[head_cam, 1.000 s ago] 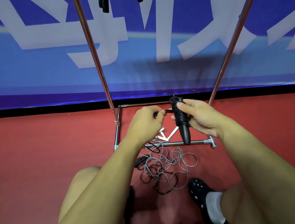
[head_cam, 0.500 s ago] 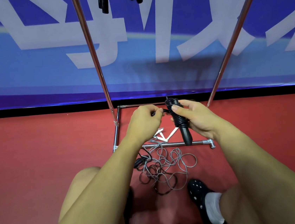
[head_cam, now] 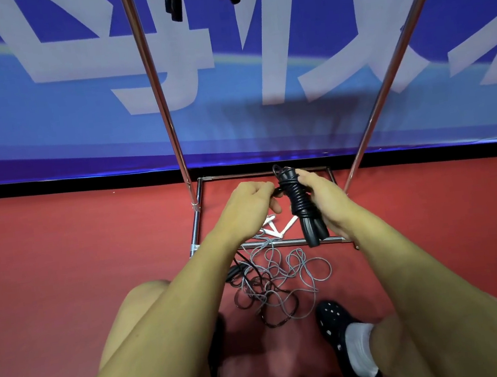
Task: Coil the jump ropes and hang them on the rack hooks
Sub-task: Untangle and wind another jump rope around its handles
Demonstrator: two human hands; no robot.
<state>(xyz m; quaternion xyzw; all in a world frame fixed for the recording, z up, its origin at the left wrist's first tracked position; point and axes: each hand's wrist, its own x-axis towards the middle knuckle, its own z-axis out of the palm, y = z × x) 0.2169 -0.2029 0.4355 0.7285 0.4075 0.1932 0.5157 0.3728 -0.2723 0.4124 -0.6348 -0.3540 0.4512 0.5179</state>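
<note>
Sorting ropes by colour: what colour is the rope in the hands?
Black, clearest in the head view.

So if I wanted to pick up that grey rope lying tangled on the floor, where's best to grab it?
Probably by its white handles, from above. They lie on the floor just past the grey rope, rigid and apart from its loose loops, which would likely snag or spill.

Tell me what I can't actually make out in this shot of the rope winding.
Head view only:
- Rack hooks: beyond the top edge; only the poles show.
- Hanging black items: cropped by the top edge.
- Rope end in the left hand: covered by curled fingers.
- Rope tangle on the floor: count unclear, strands overlap.
</note>
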